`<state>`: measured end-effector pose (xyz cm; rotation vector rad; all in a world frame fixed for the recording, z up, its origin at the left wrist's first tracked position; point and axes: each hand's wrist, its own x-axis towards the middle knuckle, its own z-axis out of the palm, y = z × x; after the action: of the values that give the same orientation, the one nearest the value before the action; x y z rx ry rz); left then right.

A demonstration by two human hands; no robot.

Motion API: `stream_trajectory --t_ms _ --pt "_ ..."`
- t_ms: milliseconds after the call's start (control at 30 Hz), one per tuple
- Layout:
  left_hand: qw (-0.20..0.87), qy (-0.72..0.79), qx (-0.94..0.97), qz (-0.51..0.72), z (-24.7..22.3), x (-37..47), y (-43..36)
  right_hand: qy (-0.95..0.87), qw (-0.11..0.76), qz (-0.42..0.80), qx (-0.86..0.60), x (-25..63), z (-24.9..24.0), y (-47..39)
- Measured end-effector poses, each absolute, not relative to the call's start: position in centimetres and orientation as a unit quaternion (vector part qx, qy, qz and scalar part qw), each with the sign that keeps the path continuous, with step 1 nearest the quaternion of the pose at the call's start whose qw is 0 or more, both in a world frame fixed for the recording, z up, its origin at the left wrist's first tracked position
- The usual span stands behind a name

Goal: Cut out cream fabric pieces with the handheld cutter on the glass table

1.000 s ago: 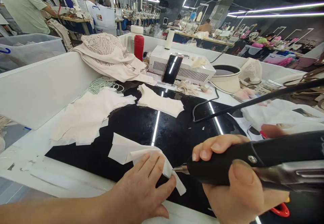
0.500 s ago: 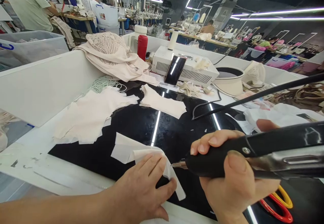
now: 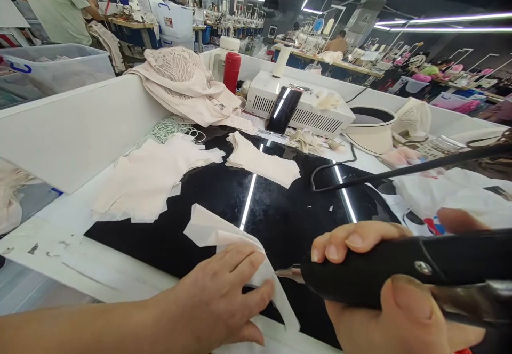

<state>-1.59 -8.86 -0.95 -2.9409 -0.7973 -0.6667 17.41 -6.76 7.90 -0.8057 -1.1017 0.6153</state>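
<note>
My left hand [image 3: 224, 295] lies flat with fingers spread on a pale, partly folded fabric piece [image 3: 276, 290] near the front edge of the black glossy surface [image 3: 208, 188]. My right hand [image 3: 368, 279] is wrapped round a black handheld tool [image 3: 360, 274] with a pointed metal tip. That tip is at the right edge of the fabric, close to my left fingertips; contact cannot be made out. Further back lie a stack of pale fabric pieces [image 3: 140, 183] on the left and a smaller stack [image 3: 262, 161] in the middle.
A black cable [image 3: 400, 171] crosses on the right. Behind stand a white vented box [image 3: 296, 106], a phone [image 3: 284, 110], a red bottle [image 3: 231, 72] and heaped beige fabric [image 3: 184, 85]. A white side wall [image 3: 76, 130] borders the left.
My right hand and the tool have moved slightly right and down, with the tip lower along the fabric edge. The view has shifted a little; the red and yellow handles are mostly out of sight.
</note>
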Motion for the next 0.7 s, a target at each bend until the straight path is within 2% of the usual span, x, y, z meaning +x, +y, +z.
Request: stream_trajectory --t_ms 300,700 --pt "0.020 -0.257 -0.939 -0.227 -1.3 -1.5 -8.9 -0.470 0.781 0.250 -0.326 16.3 7.4 -6.1" --pt "0.011 -0.263 -0.935 -0.238 -1.4 -1.3 -9.0 -0.454 0.786 0.268 -0.324 15.6 7.1 -5.4"
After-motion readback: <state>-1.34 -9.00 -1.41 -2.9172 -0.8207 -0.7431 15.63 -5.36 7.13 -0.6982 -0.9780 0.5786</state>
